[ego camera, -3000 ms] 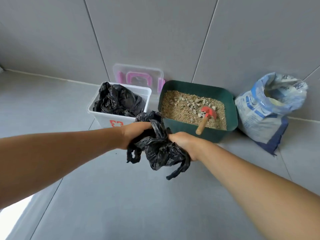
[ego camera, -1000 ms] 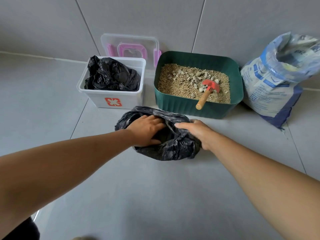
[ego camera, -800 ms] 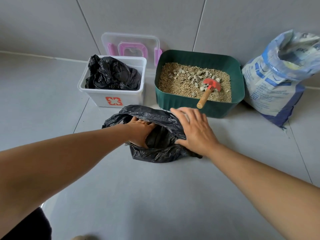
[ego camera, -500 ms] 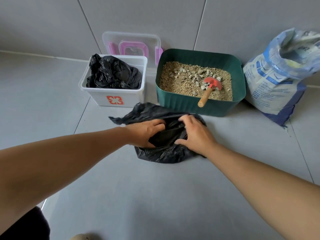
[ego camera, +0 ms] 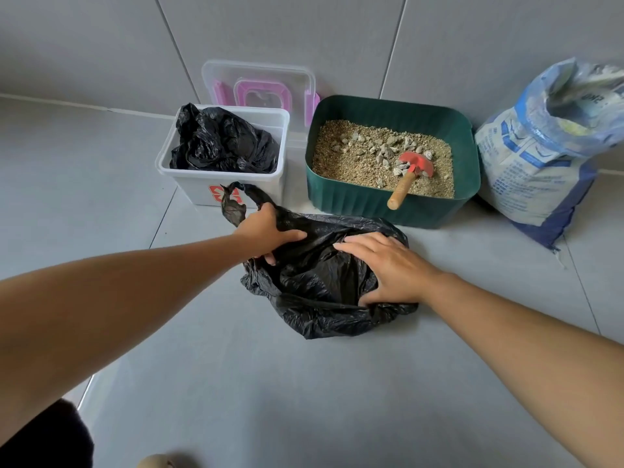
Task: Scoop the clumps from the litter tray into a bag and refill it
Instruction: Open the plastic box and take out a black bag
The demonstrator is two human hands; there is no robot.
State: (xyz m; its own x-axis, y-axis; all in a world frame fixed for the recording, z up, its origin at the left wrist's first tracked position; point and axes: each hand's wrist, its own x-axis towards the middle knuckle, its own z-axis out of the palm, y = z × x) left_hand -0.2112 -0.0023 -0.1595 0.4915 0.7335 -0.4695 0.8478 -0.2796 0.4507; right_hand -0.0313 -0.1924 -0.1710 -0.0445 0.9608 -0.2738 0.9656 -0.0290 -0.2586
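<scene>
Left hand grips black bag rim; right hand presses it flat-fingered. Limp mouth may collapse, spilling scooped clumps.

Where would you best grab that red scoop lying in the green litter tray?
Probably by its wooden handle, coming from the near side with the right hand. The scoop lies tilted: its red blade sits among the clumps, while the handle's end sticks out over the front rim of the tray, towards the person, clear to grip.
</scene>
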